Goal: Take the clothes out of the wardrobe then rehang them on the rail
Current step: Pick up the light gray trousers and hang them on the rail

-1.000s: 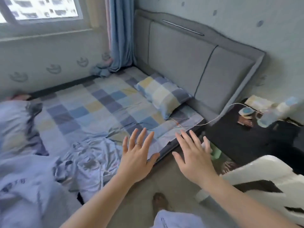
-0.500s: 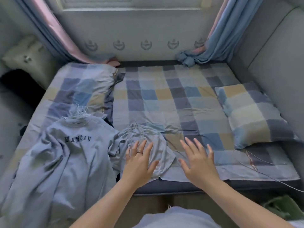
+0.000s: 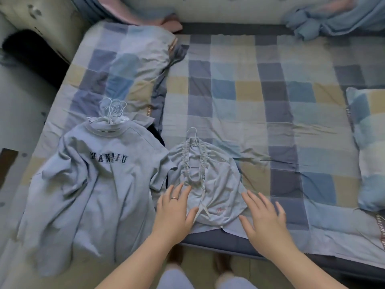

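A large grey T-shirt (image 3: 89,184) with dark lettering lies on the bed's left side, with several white wire hangers (image 3: 112,113) bunched at its collar. To its right lies a smaller grey gathered top (image 3: 216,180) on one white hanger (image 3: 192,135). My left hand (image 3: 174,213), fingers spread and a ring on one finger, hovers over the small top's lower left edge. My right hand (image 3: 264,217), also spread, hovers at that top's lower right edge. Neither hand holds anything.
The bed has a checked blue, yellow and grey sheet (image 3: 260,90). A folded checked quilt (image 3: 133,65) lies at the upper left and a checked pillow (image 3: 368,147) at the right. Curtains (image 3: 333,19) hang along the back wall. My feet stand on the floor (image 3: 200,259) below.
The view swung left from the headboard and nightstand to face the bed, then closer over the two garments. Both open hands now hover over the small top.
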Tool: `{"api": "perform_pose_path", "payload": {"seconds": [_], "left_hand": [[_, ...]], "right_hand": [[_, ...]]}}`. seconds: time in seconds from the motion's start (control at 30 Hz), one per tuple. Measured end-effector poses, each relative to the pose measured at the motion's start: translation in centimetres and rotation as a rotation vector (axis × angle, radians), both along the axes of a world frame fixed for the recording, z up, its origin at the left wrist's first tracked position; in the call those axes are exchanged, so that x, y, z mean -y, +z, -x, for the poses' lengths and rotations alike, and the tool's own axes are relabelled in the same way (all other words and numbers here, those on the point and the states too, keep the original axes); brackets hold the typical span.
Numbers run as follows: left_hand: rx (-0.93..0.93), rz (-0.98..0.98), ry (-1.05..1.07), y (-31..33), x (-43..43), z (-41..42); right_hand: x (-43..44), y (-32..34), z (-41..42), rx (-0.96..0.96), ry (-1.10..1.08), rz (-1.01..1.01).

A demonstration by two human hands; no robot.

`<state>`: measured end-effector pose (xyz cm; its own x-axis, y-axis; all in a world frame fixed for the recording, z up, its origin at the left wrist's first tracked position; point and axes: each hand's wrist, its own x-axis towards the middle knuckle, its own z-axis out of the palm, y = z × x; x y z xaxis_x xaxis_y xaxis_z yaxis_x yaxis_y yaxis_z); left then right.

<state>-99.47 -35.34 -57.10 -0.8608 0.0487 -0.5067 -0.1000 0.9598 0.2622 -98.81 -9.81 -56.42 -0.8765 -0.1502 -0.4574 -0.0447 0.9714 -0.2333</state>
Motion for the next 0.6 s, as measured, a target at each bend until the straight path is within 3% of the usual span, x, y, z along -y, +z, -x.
{"api": "perform_pose_path", "payload": {"seconds": [0.3,0.6], "left_hand": [[0.133,-0.117,0.005,-17.8,2.5,10.0],[0.016,0.003,0.066,-32.6,4.8,22.8]], "right_hand": [[4.4,-17.1,9.2,0.185,-0.085,-0.028],[8.1,-32.5,21.2,0.121,-0.026,-0.048]]}}
